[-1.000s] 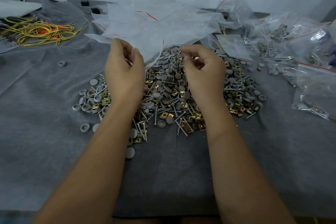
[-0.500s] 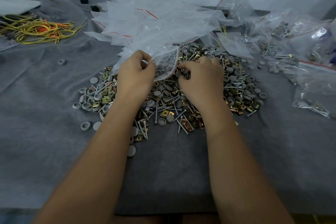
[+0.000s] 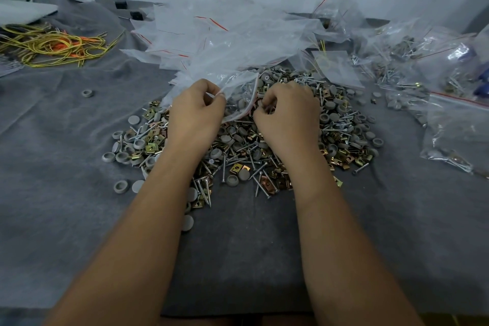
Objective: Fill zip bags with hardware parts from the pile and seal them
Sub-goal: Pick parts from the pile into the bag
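A pile of hardware parts (image 3: 246,148), made of screws, grey round caps and brass clips, lies on the grey cloth (image 3: 66,193). My left hand (image 3: 195,116) pinches the edge of a clear zip bag (image 3: 238,87) and holds its red-lined mouth open over the pile. My right hand (image 3: 288,116) rests on the pile just right of the bag's mouth, fingers curled over some parts; what it grips is hidden.
A heap of empty zip bags (image 3: 232,34) lies behind the pile. Filled bags (image 3: 436,92) are stacked at the right. Yellow and orange wire ties (image 3: 53,45) lie at the far left. Loose grey caps (image 3: 87,93) are scattered on the cloth.
Both hands came down from above the pile onto it. My left hand brought the bag down with its mouth open, and my right hand moved into the parts beside it.
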The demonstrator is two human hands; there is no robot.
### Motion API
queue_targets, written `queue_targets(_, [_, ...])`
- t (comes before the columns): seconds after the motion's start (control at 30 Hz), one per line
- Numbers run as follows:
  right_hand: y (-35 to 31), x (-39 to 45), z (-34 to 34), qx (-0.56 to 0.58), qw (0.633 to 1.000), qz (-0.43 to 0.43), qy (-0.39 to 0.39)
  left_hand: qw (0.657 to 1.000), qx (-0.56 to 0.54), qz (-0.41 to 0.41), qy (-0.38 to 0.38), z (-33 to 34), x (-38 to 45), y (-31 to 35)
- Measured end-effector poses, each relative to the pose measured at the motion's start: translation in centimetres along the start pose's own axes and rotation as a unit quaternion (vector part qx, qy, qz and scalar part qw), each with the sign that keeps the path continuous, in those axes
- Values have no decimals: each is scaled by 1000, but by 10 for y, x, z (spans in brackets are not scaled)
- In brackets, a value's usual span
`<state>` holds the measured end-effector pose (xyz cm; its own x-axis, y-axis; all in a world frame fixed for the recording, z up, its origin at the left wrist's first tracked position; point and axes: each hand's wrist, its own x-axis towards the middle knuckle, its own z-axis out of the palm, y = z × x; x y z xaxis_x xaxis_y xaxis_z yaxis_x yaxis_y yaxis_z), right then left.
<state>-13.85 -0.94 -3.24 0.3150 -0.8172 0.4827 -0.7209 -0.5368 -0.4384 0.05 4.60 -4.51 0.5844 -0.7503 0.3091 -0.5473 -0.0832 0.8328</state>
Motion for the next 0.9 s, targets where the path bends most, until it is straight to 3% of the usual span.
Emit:
queue_targets(0.1, [-7, -2, -5, 146, 986, 10, 76, 1000, 0, 3, -3, 0, -1, 0])
queue_targets(0.2, [-8, -3, -4, 205, 976, -9, 73, 1000, -19, 7, -16, 0, -1, 1])
queue_targets(0.37, [-8, -4, 3, 109, 991, -74, 10, 993, -105, 26, -56, 1, -4, 7])
queue_targets(0.53, [-9, -5, 4, 5, 993, -121, 16, 988, -126, 33, -86, 1, -6, 12])
queue_targets(0.9, [-12, -8, 7, 24, 975, -207, 70, 986, -154, 46, -53, -2, -10, 15])
